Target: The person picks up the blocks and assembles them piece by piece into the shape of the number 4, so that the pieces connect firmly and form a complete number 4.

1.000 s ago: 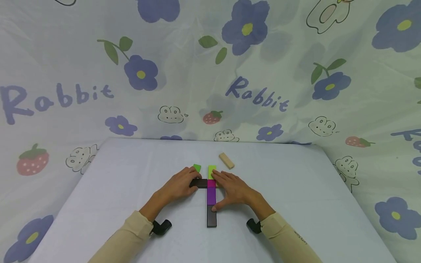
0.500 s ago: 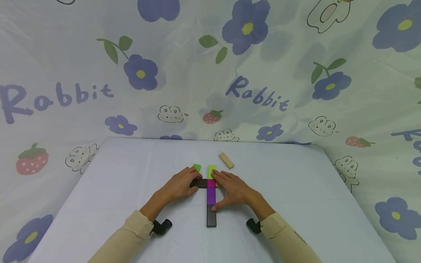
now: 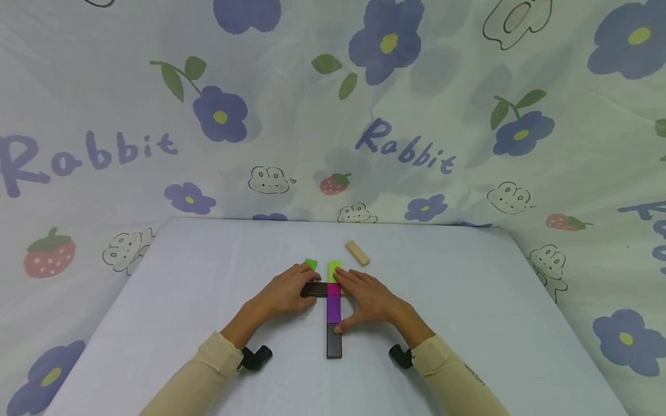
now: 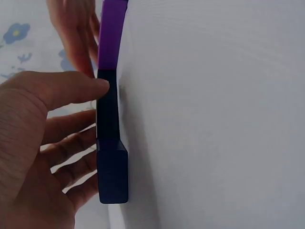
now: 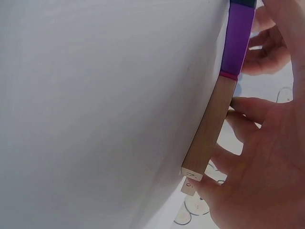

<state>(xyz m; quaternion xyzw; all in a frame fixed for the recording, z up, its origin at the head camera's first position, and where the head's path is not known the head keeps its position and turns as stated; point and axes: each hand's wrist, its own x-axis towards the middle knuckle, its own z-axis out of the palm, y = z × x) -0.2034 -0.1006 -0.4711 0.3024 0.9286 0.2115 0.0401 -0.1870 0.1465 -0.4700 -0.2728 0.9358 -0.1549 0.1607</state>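
Colored wooden blocks form a cross in the head view: yellow-green block (image 3: 335, 270) at the far end, magenta block (image 3: 333, 289) at the center, purple block (image 3: 333, 309) and a black block (image 3: 334, 342) nearer. My left hand (image 3: 286, 292) pinches the black block (image 3: 314, 289) of the left arm; its thumb (image 4: 97, 88) lies along the near side, fingers beyond. My right hand (image 3: 372, 299) is spread beside the cross, fingertips at the yellow-green block and thumb touching the near black block. It mostly hides the right arm's plain wooden block (image 5: 209, 126) in the head view.
A loose plain wooden block (image 3: 357, 253) lies beyond the right hand. Past the left fingers sits a green block (image 3: 310, 264), partly hidden. The white-covered table (image 3: 442, 260) meets a patterned cloth (image 3: 291, 138) at the back and sides.
The left thumb has shifted slightly toward the near side and right along the black block. Both arms and all blocks look otherwise unmoved; the head view has tilted very slightly.
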